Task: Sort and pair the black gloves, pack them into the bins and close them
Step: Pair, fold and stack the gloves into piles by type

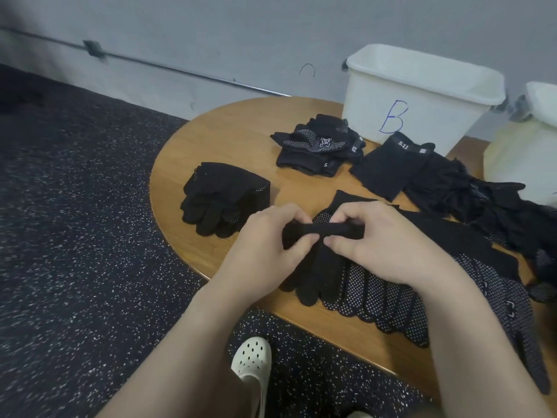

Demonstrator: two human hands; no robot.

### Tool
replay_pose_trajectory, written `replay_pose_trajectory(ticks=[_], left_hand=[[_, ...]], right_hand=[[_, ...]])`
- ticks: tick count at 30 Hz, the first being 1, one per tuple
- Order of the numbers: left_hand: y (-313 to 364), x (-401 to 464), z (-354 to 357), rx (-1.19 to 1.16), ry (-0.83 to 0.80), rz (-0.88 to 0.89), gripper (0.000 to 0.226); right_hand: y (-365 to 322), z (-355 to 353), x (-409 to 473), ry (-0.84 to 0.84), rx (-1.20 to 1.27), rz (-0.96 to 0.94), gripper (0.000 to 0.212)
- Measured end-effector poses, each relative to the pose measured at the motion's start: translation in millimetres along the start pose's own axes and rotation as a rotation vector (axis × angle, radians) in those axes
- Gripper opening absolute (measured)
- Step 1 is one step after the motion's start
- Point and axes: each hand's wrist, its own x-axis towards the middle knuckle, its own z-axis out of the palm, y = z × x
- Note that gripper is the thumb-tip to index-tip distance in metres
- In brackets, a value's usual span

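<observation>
A folded stack of black gloves [224, 198] lies at the left of the round wooden worktop [211, 137], fingers pointing toward the near-left edge. Just right of it, the left hand [265, 245] and the right hand [379, 245] meet over a black knit glove [324, 267]; both pinch its rolled cuff, each hand's fingers and thumb curled on the fabric, while the glove's fingers lie on the worktop pointing near. It rests partly on a dotted-palm glove [391, 300] that stretches off to the near right. Farther back, a pile of dotted gloves with a white logo [319, 144] sits near the middle of the worktop. Right of that lies a flat black piece marked 5.11 [388, 167], and beyond it a loose heap of black gloves [488, 203]. At the far right stands a white bin marked B [422, 95], with a second white bin [530, 152] beside it at the frame's edge.
</observation>
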Motion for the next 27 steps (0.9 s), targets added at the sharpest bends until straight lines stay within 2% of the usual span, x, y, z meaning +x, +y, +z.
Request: replay_pose_trajectory(ticks=[4,7,10,13,19,27], left_hand=[[-1.8,-5.9,-18.3,-0.467,0.138,-0.108,0.017],[-1.0,-9.7,-27.3,-0.729,0.099,-0.158,0.023],[-2.3,-13.4,-29.5,-0.695,0.155,-0.173,0.015],[-6.6,-15.1,-33.7,-0.688,0.276,-0.167,0.011],[-20.4,-6.1,-50.3,-0.657,0.461,-0.206,0.01],[-40.9,2.1,-61.3,-0.615,0.616,-0.326,0.01]], right_hand=[[-8.6,-2.4,-1.3,0.009,0.334,-0.135,0.009],[-17.4,1.3,4.3,0.095,0.641,-0.22,0.004],[-27.8,10.5,14.6,0.195,0.839,-0.218,0.005],[-37.2,24.0,27.0,0.228,0.907,-0.171,0.008],[-57.2,50.2,54.9,0.065,1.107,-0.068,0.025],[-77.0,77.8,90.4,0.274,0.873,-0.023,0.025]])
